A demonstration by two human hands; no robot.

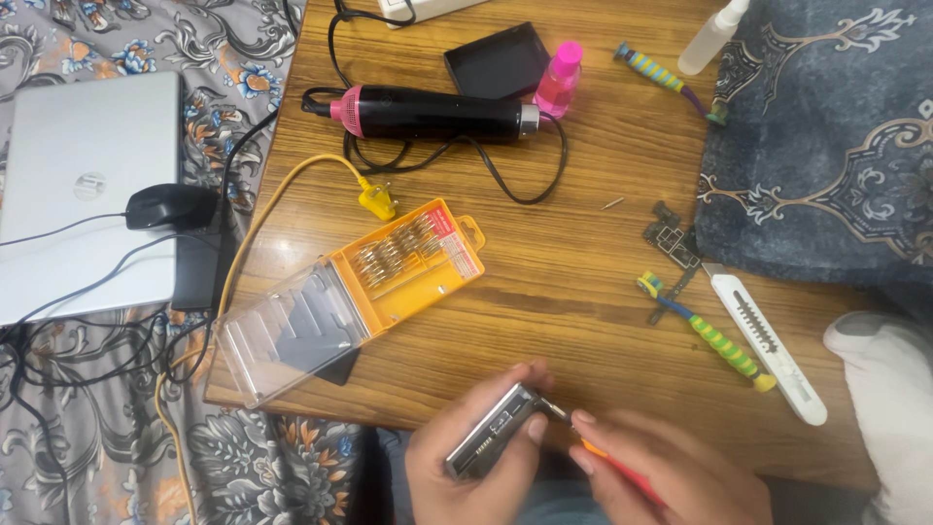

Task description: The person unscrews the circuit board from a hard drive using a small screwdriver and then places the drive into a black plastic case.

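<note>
Head view, only view. Left hand (476, 462) is wrapped around a small silver device (493, 431), fingers curled shut on its edges, thumb along the long side; the device is tilted up on edge, presumably so its end faces the tool. Right hand (661, 472) is pinched closed on an orange-handled screwdriver (607, 457), the metal tip touching the device's upper right corner. Both hands sit at the near table edge, bottom centre, close to the body, which likely steadies the fine work.

Around: wooden table (544, 282). Left of the hands is an open orange bit case (408, 261) with its clear lid (292, 335) flipped out toward the table's left edge; the bits are within easy reach. A yellow cable with plug (377, 201) runs just above the case. At the far side lie a black heat gun with pink collar (428, 114), its black cord looped below it, a pink bottle (559, 80) touching its nozzle end, and a black flat box (498, 60) behind. A clear spray bottle (712, 37) is at top right. To the right are two striped green-yellow tools (724, 342) (661, 75), a small dark circuit part (671, 238) and a white utility knife (768, 345), near a patterned blue cloth (826, 146). Off the table on the left, a silver laptop (87, 194) with a black mouse (170, 206) on it.

Nothing lies between the hands and the case; the knife and near striped tool sit just right of the working hand.
</note>
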